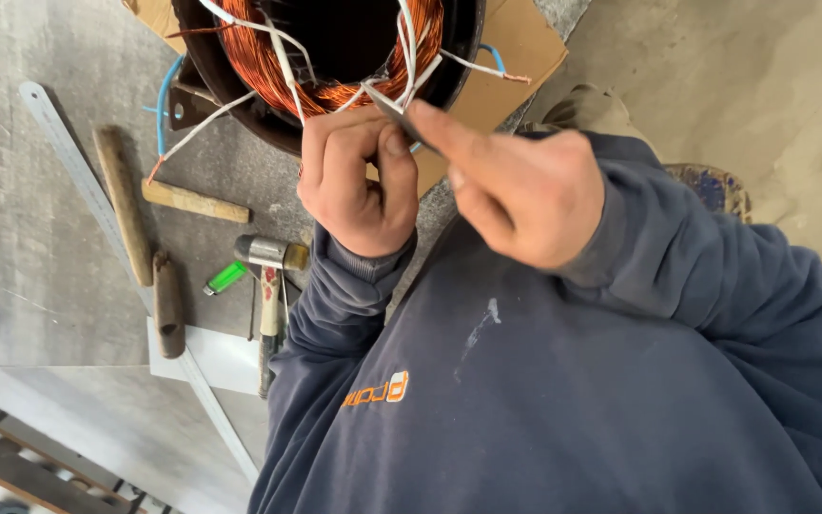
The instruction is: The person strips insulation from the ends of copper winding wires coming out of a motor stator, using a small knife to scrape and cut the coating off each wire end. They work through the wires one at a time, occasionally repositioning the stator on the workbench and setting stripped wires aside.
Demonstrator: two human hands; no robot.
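Grey concrete floor [30, 238] lies under a dark motor stator [240, 105] on cardboard [525, 48], its copper coils [268, 67] wound and white-sleeved leads [283, 57] sticking out. At the rim, the left hand [349, 181] pinches one white lead [411, 81] between thumb and curled fingers. The right hand [516, 186] presses a thin dark blade [394, 109] against it with fingers pressed together. Winding looks done; lead ends seem unfinished. A hammer [268, 262], green lighter [227, 277], wooden sticks [124, 200] and steel ruler [78, 167] lie nearby.

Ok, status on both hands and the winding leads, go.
Left hand pinching white sleeved lead at copper winding. Right hand holding thin dark blade against it. Hammer, green lighter lie apart on the bench.
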